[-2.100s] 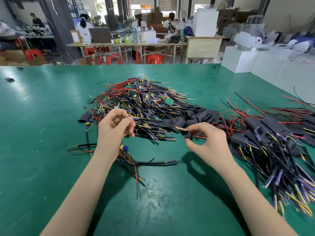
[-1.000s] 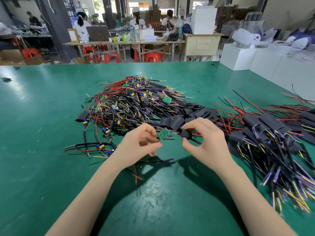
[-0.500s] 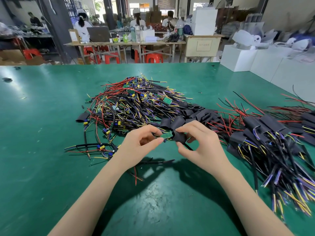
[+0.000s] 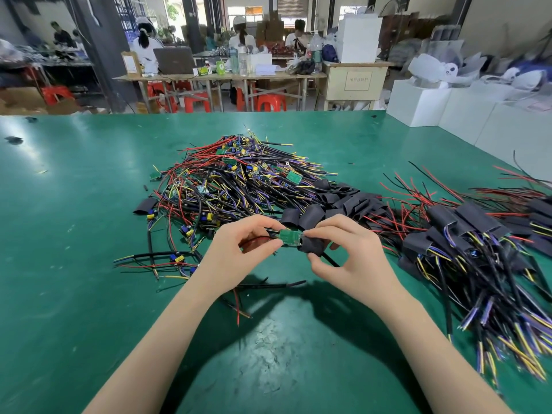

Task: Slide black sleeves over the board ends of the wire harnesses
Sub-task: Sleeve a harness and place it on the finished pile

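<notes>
A small green board [image 4: 289, 236] at the end of one wire harness is held just above the green table [image 4: 74, 204], in front of the big heap of unsleeved harnesses [image 4: 236, 180]. Its right end sits at the mouth of a black sleeve [image 4: 312, 245]; most of the board shows bare. The left hand [image 4: 239, 255] pinches the board's left end and its wires between thumb and curled fingers [image 4: 263, 227]. The right hand [image 4: 349, 255] grips the sleeve, thumb below and fingertips on top, with a black wire coming out beneath it. Just behind the board lies a cluster of loose black sleeves [image 4: 337, 201], touching the heap's near right edge. To the right of the board spreads a pile of sleeved harnesses [image 4: 466, 240] with red, yellow and purple wire ends. Left of the board, a few separate harnesses [image 4: 167, 261] lie on the table.
</notes>
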### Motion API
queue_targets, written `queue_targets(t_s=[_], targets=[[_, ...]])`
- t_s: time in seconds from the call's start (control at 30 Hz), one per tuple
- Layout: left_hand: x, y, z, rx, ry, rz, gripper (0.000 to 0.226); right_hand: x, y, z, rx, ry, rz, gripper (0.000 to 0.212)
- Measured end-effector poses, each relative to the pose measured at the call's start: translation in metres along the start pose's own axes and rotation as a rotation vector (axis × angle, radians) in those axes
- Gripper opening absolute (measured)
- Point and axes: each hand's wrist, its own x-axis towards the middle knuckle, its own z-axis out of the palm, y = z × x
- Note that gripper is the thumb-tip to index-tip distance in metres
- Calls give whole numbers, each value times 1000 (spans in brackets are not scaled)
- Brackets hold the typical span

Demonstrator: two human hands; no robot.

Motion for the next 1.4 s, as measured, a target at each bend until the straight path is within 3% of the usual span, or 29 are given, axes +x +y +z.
queue_targets(t_s=[0.13,0.3,0.67,0.9,1.4], targets=[[0,3,-2,14,-4,16,19,2,-1,-1,37,52,20,30],[0,3,-1,29,11,2,21,0,-3,2,10,6,-3,32],[0,0,2,-21,-11,-77,7,1,-8,2,-81,29,-56,28],[-2,1,8,-36,-34,-99,28,1,-11,6,-152,43,-99,29],[2,-6,10,-203,-32,-101,31,4,-15,0,64,27,137,36]])
